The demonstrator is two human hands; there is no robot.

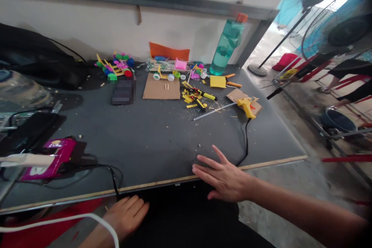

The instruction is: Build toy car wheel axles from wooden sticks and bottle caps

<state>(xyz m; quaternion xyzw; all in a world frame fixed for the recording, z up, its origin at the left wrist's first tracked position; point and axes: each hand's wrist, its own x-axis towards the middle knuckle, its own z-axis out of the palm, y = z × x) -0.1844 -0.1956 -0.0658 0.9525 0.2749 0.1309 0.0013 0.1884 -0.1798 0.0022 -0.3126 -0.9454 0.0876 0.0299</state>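
White cable (93,217) loops across the near left, passing in front of the left hand (126,215). That hand's fingers curl just below the near edge of the table (139,139), beside a black cable (112,174); whether they grip anything I cannot tell. On the right, the right hand (222,176) is open, fingers spread at that edge, near the black cord (247,143) of a yellow glue gun (246,107) farther off. White marking on the magenta box (62,154), left, is too blurred to read. Beyond lie cardboard (158,92) and yellow-handled pliers (208,95); a teal bottle (226,46) stands far right.
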